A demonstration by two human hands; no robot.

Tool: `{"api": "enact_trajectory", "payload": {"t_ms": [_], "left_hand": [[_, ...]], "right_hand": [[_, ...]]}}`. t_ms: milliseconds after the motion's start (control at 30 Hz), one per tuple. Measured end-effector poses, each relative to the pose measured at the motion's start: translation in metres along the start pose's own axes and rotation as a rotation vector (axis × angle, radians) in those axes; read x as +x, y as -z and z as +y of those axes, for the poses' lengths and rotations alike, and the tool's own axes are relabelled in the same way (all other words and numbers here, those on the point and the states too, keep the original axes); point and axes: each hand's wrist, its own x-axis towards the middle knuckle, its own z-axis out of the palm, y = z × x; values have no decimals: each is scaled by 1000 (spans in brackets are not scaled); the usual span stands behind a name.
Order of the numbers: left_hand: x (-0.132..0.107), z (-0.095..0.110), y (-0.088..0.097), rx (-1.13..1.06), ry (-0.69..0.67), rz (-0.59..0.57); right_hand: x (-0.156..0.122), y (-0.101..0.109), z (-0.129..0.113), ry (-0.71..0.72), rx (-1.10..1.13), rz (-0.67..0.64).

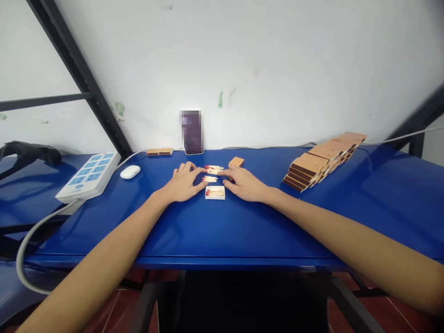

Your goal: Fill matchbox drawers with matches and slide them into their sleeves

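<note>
My left hand (185,181) rests on the blue table with thumb and forefinger apart, at the red-headed end of a small pile of matches (214,169). On the other side, my right hand (244,183) has its forefinger by the plain ends of the same pile. A smaller row of matches (210,179) lies just in front of that pile. Nearest me is a white matchbox tray (215,196) with several matches in it, and both thumbs are at its far corners. Behind my right hand lies a brown matchbox cover (236,161).
Stacked matchboxes (322,159) stand at the right. A power strip (90,175) and a white earbud case (130,172) lie at the left. Two matchboxes (160,151) and a phone (193,134) are by the wall. The blue table (222,236) has its edge nearest me.
</note>
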Motion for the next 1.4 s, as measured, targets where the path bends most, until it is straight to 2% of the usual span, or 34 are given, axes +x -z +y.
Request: {"api": "enact_trajectory", "payload": {"t_ms": [367, 533, 700, 1067, 1400], "left_hand": [[0, 2, 0, -14, -16, -3], [-1, 4, 3, -28, -40, -5], [-2, 5, 4, -24, -11, -3], [-1, 0, 0, 27, 31, -51], [-1, 0, 0, 50, 1, -30]], "right_hand": [[-1, 2, -2, 49, 74, 16], [-1, 0, -3, -29, 49, 64], [0, -2, -2, -70, 9, 52], [-1, -1, 0, -7, -36, -46], [-2, 0, -1, 22, -17, -17]]}}
